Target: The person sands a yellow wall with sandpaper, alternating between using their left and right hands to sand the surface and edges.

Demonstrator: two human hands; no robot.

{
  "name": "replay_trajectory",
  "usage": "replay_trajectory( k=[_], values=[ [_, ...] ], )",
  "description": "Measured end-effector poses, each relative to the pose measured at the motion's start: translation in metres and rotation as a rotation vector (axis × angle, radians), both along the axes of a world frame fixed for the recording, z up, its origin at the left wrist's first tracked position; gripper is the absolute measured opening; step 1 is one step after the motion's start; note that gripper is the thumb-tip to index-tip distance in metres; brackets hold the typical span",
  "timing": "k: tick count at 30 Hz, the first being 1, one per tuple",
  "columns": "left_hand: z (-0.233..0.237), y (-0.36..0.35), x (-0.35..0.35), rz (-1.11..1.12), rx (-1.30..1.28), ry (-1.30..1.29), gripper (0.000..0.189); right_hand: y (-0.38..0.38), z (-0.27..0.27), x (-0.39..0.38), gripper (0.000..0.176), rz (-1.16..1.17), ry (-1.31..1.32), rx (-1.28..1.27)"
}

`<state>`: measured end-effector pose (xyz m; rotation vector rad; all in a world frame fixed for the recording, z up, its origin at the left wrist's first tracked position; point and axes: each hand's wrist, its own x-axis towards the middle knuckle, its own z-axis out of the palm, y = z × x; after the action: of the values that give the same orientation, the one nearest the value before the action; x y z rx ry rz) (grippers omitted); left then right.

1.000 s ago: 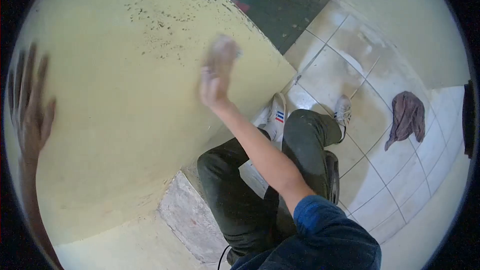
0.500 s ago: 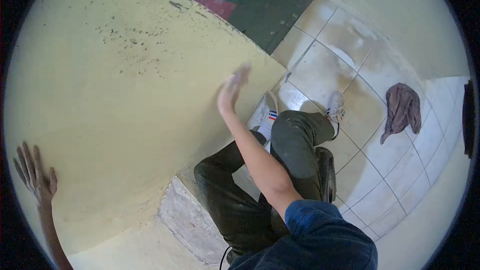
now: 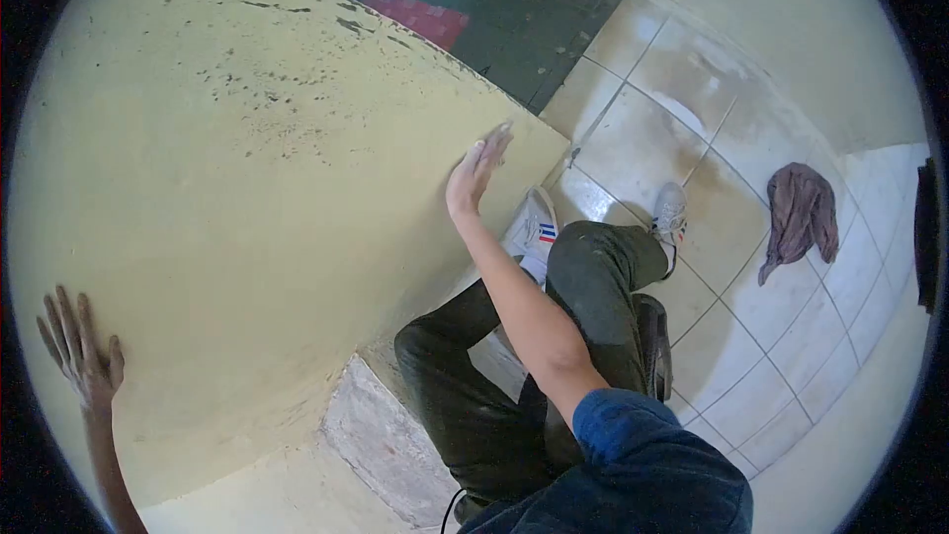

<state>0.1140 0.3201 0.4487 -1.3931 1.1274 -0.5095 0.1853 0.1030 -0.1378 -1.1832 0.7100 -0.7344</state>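
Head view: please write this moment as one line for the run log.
left hand: spread flat on yellow wall | right hand: fingers extended, against wall near its edge | brown rag: on tiled floor, untouched

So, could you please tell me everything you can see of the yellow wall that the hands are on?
The yellow wall is a broad, matt painted surface with dark chips and specks toward its far edge. A bare grey patch adjoins it below. The left hand lies flat and spread on it. The right hand presses on it near the corner by the tiled floor.
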Motion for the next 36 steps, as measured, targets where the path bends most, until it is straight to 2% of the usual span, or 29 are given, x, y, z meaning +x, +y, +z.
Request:
replay_trajectory(
  k=[2,3,5,7,10,11,12,13,16,17,19,21,24,25,27,29,32,35,36],
  values=[
    [0.0,-0.001,0.003,-0.011,0.001,0.007,0.061,0.001,0.016,0.011,0.057,-0.092,0.12,0.143],
    [0.0,-0.002,0.004,-0.02,-0.004,0.006,0.061,0.003,0.047,0.01,0.062,-0.075,-0.04,0.113],
    [-0.001,-0.004,0.003,-0.022,-0.011,0.02,0.061,-0.014,0.128,-0.005,0.063,-0.025,-0.224,-0.276],
    [0.0,-0.004,0.003,-0.014,-0.001,0.017,0.061,-0.023,0.178,-0.023,0.067,0.1,-0.421,-0.562],
    [0.001,0.003,0.003,-0.004,0.003,0.01,0.062,-0.011,0.125,-0.015,0.072,0.117,-0.408,-0.671],
    [0.003,0.003,0.004,-0.006,0.008,0.007,0.062,0.001,0.08,-0.01,0.066,0.11,-0.245,-0.475],
    [0.003,0.003,0.004,0.001,0.0,0.004,0.062,0.009,0.028,-0.004,0.063,0.053,-0.172,-0.076],
    [0.003,0.003,0.004,0.006,-0.005,0.001,0.062,0.011,-0.003,0.002,0.062,-0.003,-0.099,0.324],
    [-0.001,0.002,0.002,0.005,-0.015,-0.002,0.061,-0.003,0.014,0.013,0.067,-0.074,0.131,0.203],
    [-0.001,0.0,0.002,0.0,-0.01,-0.002,0.061,0.005,0.034,0.014,0.066,-0.051,0.095,0.047],
    [-0.002,-0.006,0.002,-0.023,0.003,0.003,0.061,-0.003,0.111,0.0,0.063,-0.036,-0.145,-0.123],
    [-0.011,-0.016,0.004,-0.043,0.003,0.018,0.061,-0.007,0.162,-0.013,0.069,0.002,-0.3,-0.498],
    [-0.024,-0.035,0.007,-0.039,0.002,0.042,0.061,-0.005,0.156,-0.022,0.075,0.133,-0.468,-0.626],
    [-0.028,-0.039,0.01,-0.038,-0.009,0.046,0.061,-0.003,0.119,-0.011,0.07,0.079,-0.473,-0.73],
    [-0.032,-0.044,0.01,-0.025,-0.024,0.039,0.062,-0.003,0.054,-0.006,0.063,0.01,-0.178,-0.314],
    [-0.037,-0.048,0.011,-0.029,-0.03,0.035,0.062,-0.009,-0.016,0.005,0.06,-0.003,0.075,0.272],
    [-0.045,-0.059,0.014,-0.06,-0.028,0.034,0.063,-0.003,0.019,0.022,0.059,-0.132,0.15,0.059],
    [-0.048,-0.06,0.017,-0.066,-0.02,0.039,0.063,-0.029,0.126,0.006,0.058,-0.102,-0.191,-0.288],
    [-0.047,-0.059,0.017,-0.067,-0.017,0.039,0.063,-0.038,0.146,-0.002,0.058,-0.042,-0.222,-0.383]
  ],
)
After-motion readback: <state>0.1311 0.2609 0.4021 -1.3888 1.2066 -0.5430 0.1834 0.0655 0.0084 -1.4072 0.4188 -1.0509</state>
